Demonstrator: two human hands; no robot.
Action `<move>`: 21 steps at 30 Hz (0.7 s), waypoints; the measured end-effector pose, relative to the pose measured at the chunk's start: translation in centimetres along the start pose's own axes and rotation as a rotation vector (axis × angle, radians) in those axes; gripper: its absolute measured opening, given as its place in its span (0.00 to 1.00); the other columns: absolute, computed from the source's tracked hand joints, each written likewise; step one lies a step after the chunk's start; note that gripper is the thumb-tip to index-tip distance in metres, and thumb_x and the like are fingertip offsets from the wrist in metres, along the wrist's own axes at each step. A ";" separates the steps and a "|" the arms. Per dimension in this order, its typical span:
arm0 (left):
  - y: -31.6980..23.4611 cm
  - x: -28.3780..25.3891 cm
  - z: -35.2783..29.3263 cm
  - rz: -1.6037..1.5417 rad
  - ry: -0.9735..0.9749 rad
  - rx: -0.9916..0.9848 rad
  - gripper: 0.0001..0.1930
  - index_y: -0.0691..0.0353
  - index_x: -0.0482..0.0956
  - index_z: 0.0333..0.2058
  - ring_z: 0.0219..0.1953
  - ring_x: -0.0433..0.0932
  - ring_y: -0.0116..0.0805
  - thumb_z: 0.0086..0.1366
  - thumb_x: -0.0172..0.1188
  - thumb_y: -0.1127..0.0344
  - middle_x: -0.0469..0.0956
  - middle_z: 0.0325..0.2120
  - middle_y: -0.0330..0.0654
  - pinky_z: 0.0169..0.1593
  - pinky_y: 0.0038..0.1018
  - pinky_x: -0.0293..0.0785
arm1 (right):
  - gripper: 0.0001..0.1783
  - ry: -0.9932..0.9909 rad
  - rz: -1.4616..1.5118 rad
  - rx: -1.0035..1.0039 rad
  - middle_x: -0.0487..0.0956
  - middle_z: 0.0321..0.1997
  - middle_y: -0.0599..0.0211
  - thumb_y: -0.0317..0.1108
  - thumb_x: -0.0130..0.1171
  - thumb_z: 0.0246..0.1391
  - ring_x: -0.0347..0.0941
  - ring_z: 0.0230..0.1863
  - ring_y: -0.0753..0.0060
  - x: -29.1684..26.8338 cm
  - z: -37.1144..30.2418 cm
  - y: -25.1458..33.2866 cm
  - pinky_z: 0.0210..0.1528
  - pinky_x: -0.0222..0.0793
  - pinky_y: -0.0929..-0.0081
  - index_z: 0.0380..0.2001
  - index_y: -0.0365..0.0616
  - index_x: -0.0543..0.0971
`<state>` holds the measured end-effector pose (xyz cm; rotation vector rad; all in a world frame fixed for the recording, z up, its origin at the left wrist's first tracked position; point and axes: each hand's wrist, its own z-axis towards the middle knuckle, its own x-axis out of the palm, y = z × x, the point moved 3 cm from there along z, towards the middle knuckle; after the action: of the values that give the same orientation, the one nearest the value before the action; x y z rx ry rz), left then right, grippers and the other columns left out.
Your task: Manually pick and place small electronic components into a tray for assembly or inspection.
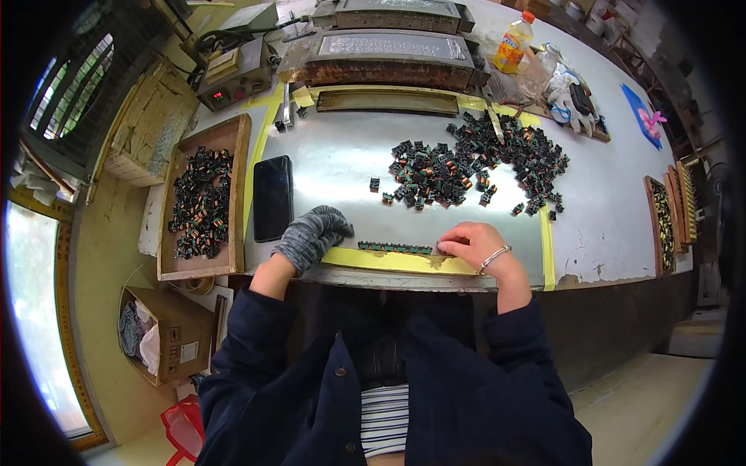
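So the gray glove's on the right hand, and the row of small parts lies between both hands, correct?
Not quite: the head view shows the gray glove on the left hand. The row of small parts does lie between it and the right hand.

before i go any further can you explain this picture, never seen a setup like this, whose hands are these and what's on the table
There's no robot: these are a person's own hands, seen from a fisheye camera on their head looking down, so straight edges bend. The left hand wears a grey glove; the right hand is bare. Between them lies a row of small parts. Farther back on the shiny table is a loose pile of parts; a black phone lies at left. Whether either grip holds anything is too small to tell.
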<state>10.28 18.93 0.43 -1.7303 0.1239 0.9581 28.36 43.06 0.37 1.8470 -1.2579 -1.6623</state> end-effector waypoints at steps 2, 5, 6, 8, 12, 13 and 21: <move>-0.3 -0.2 -0.6 0.029 0.094 0.041 0.08 0.61 0.79 0.32 0.37 0.77 0.35 0.55 0.54 0.79 0.78 0.31 0.42 0.44 0.26 0.73 | 0.11 0.088 -0.177 -0.085 0.80 0.27 0.64 0.40 0.61 0.45 0.75 0.30 0.65 -0.2 -0.3 1.1 0.35 0.69 0.74 0.30 0.47 0.81; -0.3 -0.3 -1.0 -0.053 0.128 -0.040 0.08 0.62 0.78 0.33 0.36 0.77 0.34 0.56 0.53 0.79 0.78 0.30 0.42 0.44 0.27 0.73 | 0.11 0.052 -0.019 0.041 0.80 0.26 0.65 0.41 0.61 0.45 0.76 0.30 0.67 0.1 -0.4 0.9 0.35 0.69 0.74 0.28 0.46 0.82; -0.4 -0.5 -1.0 -0.053 0.128 -0.041 0.08 0.62 0.78 0.33 0.36 0.77 0.34 0.56 0.53 0.79 0.78 0.30 0.42 0.44 0.27 0.73 | 0.11 0.052 -0.019 0.040 0.80 0.26 0.65 0.41 0.61 0.45 0.76 0.30 0.67 0.2 -0.4 0.9 0.35 0.69 0.74 0.28 0.46 0.82; -0.7 -0.7 -1.1 -0.100 0.108 -0.111 0.08 0.62 0.78 0.35 0.36 0.78 0.33 0.57 0.53 0.78 0.79 0.30 0.42 0.44 0.27 0.73 | 0.10 0.063 -0.012 0.060 0.80 0.25 0.66 0.41 0.61 0.45 0.75 0.29 0.68 0.3 -0.4 1.0 0.34 0.69 0.74 0.27 0.47 0.82; -1.4 -0.6 -1.1 -0.049 0.130 -0.133 0.05 0.62 0.78 0.34 0.35 0.78 0.36 0.58 0.55 0.74 0.78 0.29 0.43 0.42 0.29 0.73 | 0.10 0.040 -0.077 0.001 0.80 0.25 0.67 0.41 0.61 0.45 0.74 0.29 0.69 0.3 -0.4 1.2 0.34 0.69 0.74 0.26 0.47 0.82; -1.2 -0.5 -1.0 0.041 0.093 -0.071 0.05 0.62 0.79 0.33 0.34 0.78 0.39 0.58 0.56 0.70 0.78 0.28 0.44 0.41 0.30 0.73 | 0.10 0.038 -0.082 -0.004 0.80 0.25 0.67 0.41 0.61 0.45 0.73 0.29 0.69 0.3 -0.4 1.2 0.34 0.68 0.73 0.26 0.47 0.82; -0.4 0.3 -0.6 0.246 0.020 -0.060 0.09 0.59 0.80 0.30 0.32 0.76 0.46 0.60 0.55 0.61 0.77 0.27 0.47 0.37 0.35 0.71 | 0.09 0.012 -0.125 -0.038 0.79 0.24 0.69 0.41 0.62 0.44 0.72 0.29 0.68 0.6 -0.6 1.2 0.34 0.68 0.72 0.25 0.49 0.82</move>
<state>10.99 18.73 0.57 -1.8080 0.3309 1.1332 28.44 41.80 1.06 1.9451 -1.1183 -1.7240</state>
